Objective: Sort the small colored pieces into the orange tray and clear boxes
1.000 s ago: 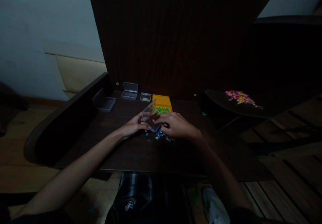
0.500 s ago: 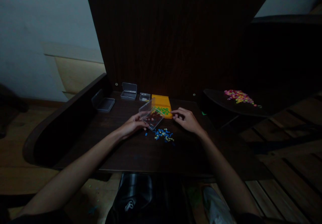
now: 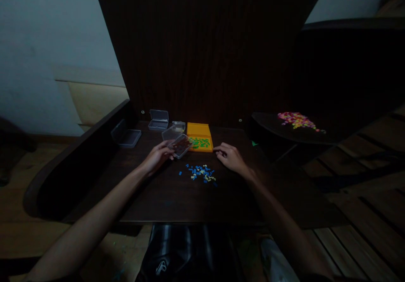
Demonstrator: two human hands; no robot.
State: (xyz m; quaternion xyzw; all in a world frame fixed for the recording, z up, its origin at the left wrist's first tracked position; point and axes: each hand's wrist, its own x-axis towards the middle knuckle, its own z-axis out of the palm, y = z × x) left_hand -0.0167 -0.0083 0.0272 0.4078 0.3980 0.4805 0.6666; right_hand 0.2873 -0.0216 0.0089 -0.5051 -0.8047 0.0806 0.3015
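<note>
My left hand [image 3: 158,157] is closed on a small clear plastic box [image 3: 181,147] whose hinged lid stands raised. Small brown pieces lie inside this box. It partly overlaps the left side of an open yellow case [image 3: 199,128] that holds many small green pieces [image 3: 201,142]. At the case's front right corner is my right hand [image 3: 230,157], fingers bent and a little apart, with nothing visible in them. The index fingertip is at the corner; I cannot tell whether it presses on it. Blue and pale yellow toy pieces [image 3: 201,172] lie scattered on the dark tabletop between my hands.
Open clear boxes stand at the back left: one [image 3: 128,137] by the side panel, another [image 3: 158,121] against the back board. A smaller clear box [image 3: 179,126] is partly hidden. Pink and yellow beads [image 3: 297,120] are heaped on a shelf at right. A green scrap [image 3: 254,143] lies nearby.
The clear box in my left hand has moved left, away from the middle of the yellow case, and tilts less. My right hand stays by the case's corner. The whole view has shifted slightly.
</note>
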